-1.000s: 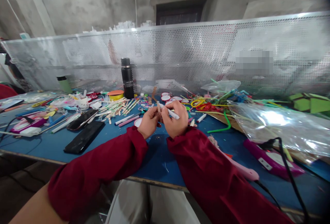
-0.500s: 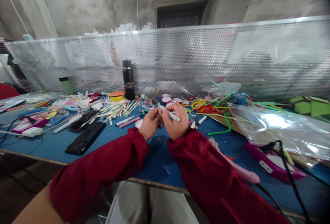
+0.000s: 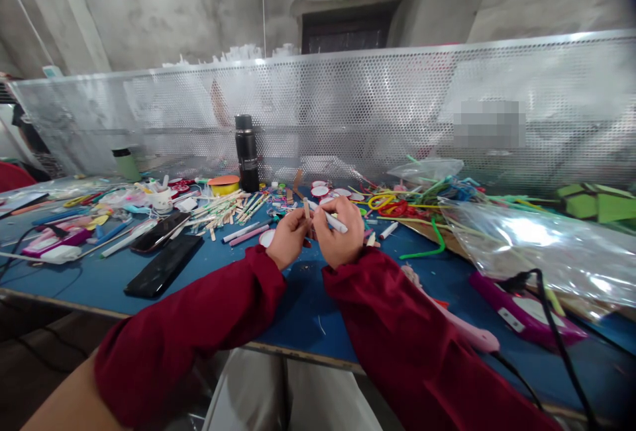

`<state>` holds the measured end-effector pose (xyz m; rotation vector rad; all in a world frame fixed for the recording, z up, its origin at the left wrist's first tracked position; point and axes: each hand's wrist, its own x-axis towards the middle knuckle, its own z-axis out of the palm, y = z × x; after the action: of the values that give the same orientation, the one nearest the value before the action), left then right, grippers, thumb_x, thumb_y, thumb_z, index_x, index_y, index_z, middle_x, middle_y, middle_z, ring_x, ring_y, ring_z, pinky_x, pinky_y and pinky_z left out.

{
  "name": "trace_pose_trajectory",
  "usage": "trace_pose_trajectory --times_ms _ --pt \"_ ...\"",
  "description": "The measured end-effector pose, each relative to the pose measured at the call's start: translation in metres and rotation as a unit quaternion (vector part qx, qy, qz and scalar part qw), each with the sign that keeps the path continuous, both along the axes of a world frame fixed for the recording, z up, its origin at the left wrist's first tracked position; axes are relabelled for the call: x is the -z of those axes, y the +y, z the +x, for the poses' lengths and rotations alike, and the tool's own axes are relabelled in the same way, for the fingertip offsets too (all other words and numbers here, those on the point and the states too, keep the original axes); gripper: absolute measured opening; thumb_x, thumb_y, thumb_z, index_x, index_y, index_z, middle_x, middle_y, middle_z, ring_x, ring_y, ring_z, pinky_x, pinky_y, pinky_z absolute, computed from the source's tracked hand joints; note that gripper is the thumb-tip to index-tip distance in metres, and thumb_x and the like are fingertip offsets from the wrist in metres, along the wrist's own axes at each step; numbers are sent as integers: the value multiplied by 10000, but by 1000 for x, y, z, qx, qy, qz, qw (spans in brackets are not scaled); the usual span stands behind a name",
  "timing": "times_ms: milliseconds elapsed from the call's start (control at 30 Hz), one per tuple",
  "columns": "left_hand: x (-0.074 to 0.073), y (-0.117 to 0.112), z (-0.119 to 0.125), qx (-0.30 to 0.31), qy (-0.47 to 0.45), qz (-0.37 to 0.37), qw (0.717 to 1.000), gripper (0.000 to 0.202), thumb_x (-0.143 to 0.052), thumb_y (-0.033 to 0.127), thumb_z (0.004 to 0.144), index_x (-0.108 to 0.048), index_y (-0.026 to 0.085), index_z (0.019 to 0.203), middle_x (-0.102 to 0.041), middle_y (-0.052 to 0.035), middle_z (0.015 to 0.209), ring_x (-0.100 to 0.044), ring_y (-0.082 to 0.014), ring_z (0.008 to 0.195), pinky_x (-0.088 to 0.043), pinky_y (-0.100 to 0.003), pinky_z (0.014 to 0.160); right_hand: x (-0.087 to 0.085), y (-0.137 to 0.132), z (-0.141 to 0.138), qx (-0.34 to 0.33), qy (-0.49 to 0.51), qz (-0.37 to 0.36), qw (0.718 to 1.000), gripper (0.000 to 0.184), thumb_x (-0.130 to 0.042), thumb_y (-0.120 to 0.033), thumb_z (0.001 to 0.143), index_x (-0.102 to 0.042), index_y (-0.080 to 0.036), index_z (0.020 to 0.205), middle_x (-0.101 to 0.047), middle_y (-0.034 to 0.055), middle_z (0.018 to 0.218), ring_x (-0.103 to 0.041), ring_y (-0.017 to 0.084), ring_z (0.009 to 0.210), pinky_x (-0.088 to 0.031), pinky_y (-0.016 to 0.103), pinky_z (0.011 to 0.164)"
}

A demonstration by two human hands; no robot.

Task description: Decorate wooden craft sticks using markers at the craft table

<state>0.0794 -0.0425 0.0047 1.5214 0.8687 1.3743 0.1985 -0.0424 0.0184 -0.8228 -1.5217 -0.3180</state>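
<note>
Between the fingertips of my left hand a wooden craft stick stands roughly upright, its lower part hidden by the fingers. My right hand is closed round a white marker pen, whose front end points left at the stick. Both hands are close together above the blue table. Just left of my left hand lie a purple-pink marker and a white marker with a dark end. Behind the left wrist, a round white disc with a red rim is partly covered.
Two black phones lie at the left, near a pile of craft sticks. A black flask stands against the perforated metal screen. At the right are a pink glue gun, a purple power strip with cable, and clear plastic.
Hardly anything differs. Both hands keep their place and grip on the craft stick and marker pen; the view has shifted very slightly.
</note>
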Motion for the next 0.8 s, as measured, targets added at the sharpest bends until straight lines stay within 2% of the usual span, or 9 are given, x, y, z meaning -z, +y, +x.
trace_pose_trajectory --times_ms 267,800 --pt "0 -1 1 -2 -10 -1 1000 141 -590 291 818 -595 166 883 -582 -6 756 -499 -97 583 -437 -182 466 -1 -1 -1 -6 -14 -11 1000 90 -564 -238 834 -511 -237 760 -591 -7 700 -548 188 710 -425 358 742" --pt "-3 -3 0 -6 11 8 1000 171 -567 310 840 -604 163 918 -577 -6 741 -499 -104 591 -446 -188 479 -1 -2 -1 -12 -3 -19 1000 87 -563 -237 832 -518 -234 758 -594 0 711 -550 193 734 -425 358 750"
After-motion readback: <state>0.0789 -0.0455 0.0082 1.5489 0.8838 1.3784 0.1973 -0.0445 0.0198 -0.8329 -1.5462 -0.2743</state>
